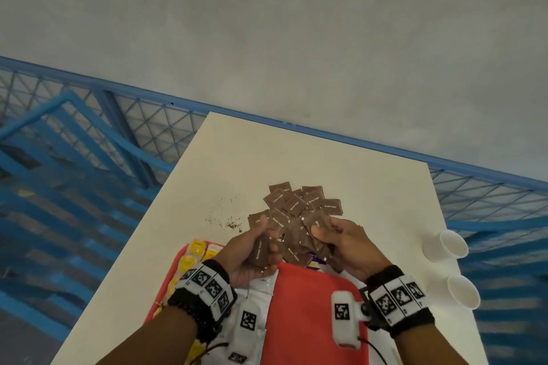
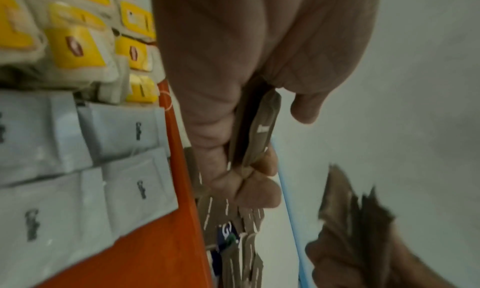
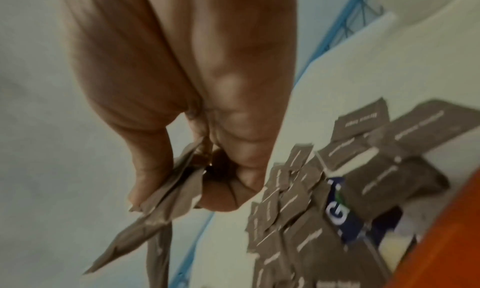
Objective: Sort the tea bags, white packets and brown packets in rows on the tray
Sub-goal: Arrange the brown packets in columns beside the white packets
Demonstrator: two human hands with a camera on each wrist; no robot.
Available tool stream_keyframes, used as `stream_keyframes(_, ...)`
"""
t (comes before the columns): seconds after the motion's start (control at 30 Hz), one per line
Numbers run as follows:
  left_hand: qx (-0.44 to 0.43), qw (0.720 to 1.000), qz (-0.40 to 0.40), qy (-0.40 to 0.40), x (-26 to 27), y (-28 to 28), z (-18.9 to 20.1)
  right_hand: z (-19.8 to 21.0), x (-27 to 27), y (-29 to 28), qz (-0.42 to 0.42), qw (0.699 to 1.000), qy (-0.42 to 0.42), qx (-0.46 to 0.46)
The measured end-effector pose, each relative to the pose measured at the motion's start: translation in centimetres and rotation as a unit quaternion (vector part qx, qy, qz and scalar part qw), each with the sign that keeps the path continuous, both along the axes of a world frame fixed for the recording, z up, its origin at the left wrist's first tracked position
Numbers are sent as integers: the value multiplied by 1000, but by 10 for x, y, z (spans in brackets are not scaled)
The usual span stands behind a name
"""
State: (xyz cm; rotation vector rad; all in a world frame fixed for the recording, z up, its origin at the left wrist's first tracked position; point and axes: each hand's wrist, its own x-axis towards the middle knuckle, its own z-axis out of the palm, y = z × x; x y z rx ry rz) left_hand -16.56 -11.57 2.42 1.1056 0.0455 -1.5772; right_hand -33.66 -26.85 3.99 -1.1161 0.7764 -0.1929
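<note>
A bare test or workshop space: a plain white table (image 1: 296,157) stands on grey concrete floor (image 1: 267,24), fenced by blue wire-mesh panels (image 1: 148,121), with tracking markers strapped on both wrists

Flat, square brown paper packets (image 1: 292,204) printed with small white lettering lie in a loose, overlapping heap on the white table, just beyond the far edge of the tray; several more are held above the heap, a bunch gripped in the left hand (image 1: 252,255) and a crumpled bunch pinched in the right hand (image 1: 347,243). The shallow red plastic tray (image 1: 305,305) lies at the near edge of the table. Along its left side run yellow-labelled tea bags (image 2: 75,48) in pale wrappers, overlapping in a row. Beside them, toward the tray's middle, lie flat white rectangular packets (image 2: 124,128) with small dark print, set side by side.
</note>
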Motion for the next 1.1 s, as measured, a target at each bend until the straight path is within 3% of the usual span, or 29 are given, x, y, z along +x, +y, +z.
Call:
stream_keyframes(0.1,-41,998,-35,19,-13,0,8,2,9,26,51,999,-7,3)
stream_keyframes(0.23,-56,995,-76,-19,-23,19,12,1,15,67,22,971,134,-196)
stream_keyframes(0.33,-34,998,-59,4,-23,43,9,3,15,102,31,960,134,-245)
stream_keyframes(0.4,-37,998,-48,8,-21,59,12,10,11,122,10,966,114,-233)
stream_keyframes(0.5,-41,998,-36,-20,-21,80,18,21,0,148,-51,987,44,-145)
stream_keyframes(0.6,-47,997,-36,-47,-23,96,25,28,-5,169,-86,986,38,-140)
stream_keyframes(0.9,-124,974,-155,-110,-26,131,39,35,-14,209,-144,962,55,-226)
stream_keyframes(1.0,-156,956,-225,-103,-23,140,41,42,-20,216,-177,967,31,-182)
stream_keyframes(1.1,-116,965,-232,-44,-21,151,46,47,-28,220,-192,970,5,-151)
